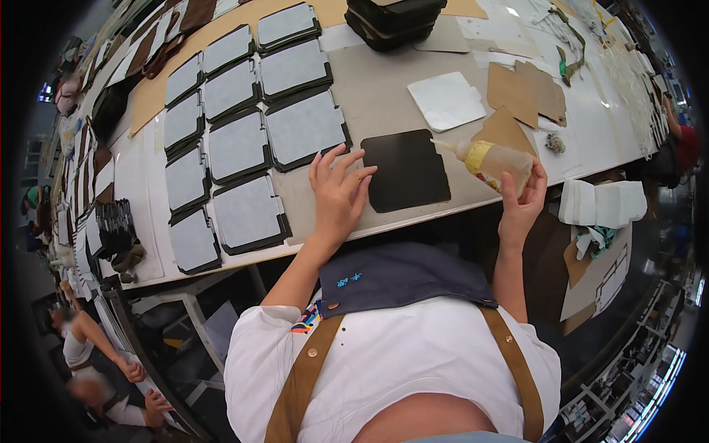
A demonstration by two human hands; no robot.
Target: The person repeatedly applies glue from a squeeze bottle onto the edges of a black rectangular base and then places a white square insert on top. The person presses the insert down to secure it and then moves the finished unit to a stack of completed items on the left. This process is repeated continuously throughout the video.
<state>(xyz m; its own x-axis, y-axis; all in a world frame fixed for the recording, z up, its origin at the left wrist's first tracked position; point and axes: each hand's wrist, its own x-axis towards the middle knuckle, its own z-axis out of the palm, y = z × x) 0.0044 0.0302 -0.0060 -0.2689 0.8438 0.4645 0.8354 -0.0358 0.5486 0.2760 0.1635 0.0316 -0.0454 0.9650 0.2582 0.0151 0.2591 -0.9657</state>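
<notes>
A black flat panel (405,173) with a notched corner lies on the table in front of me. My right hand (526,193) is wrapped round a translucent squeeze bottle (499,165) with a yellow label, tipped so its thin nozzle points left over the panel's upper right corner. My left hand (341,186) hovers at the panel's left edge, fingers spread and holding nothing; whether a fingertip touches the panel I cannot tell. To the left, several black panels topped with pale grey sheets (238,148) lie in rows.
A stack of black panels (395,22) stands at the back. White sheets (446,101) and brown card pieces (513,96) lie to the right of it. White folded material (602,203) sits beyond the table's right front edge. Other people (103,354) are at work on the left.
</notes>
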